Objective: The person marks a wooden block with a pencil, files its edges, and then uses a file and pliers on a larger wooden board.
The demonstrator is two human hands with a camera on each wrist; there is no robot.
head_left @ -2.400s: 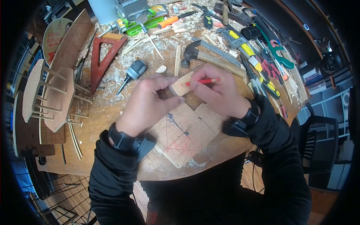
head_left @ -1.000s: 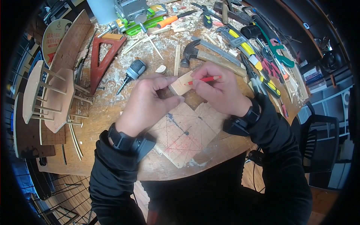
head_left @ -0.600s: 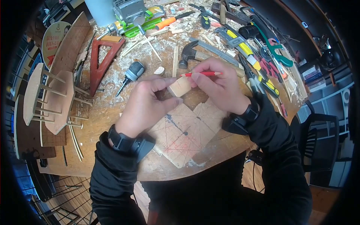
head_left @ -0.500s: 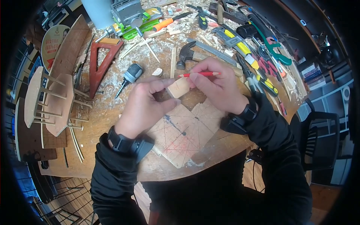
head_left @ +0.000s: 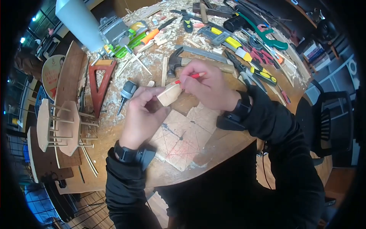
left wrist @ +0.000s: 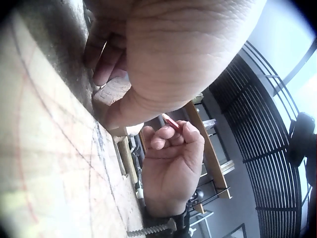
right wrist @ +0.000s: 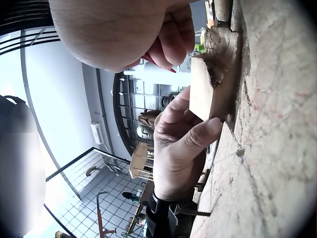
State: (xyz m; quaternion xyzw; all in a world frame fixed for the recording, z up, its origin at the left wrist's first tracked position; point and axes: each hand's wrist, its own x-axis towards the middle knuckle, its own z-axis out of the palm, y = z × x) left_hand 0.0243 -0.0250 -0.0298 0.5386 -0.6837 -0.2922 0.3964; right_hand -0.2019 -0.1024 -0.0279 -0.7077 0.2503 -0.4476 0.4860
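My left hand [head_left: 141, 118] grips a small pale wood block [head_left: 169, 95] by its left end, thumb on the near side and fingers on the far side. In the right wrist view the block [right wrist: 203, 91] shows a rough, broken patch on one side. My right hand [head_left: 207, 86] pinches a red pencil [head_left: 196, 75], its tip over the block's far edge. The left wrist view shows the pencil [left wrist: 171, 121] between thumb and fingers. Below both hands lies a flat wooden board [head_left: 181, 143] with ruled dark and red lines and a dark spot.
A claw hammer [head_left: 175, 61] lies beyond the hands, and a screwdriver-like bit tool [head_left: 127, 91] left of them. A red triangular frame [head_left: 101, 86] and a pegged wooden assembly [head_left: 66, 126] stand at left. Utility knives [head_left: 232, 40], pliers and wood shavings cover the back right.
The head view has turned, so the bench appears shifted left and tilted. The pencil tip has moved from the block's upper face to its far edge; both grips stay the same.
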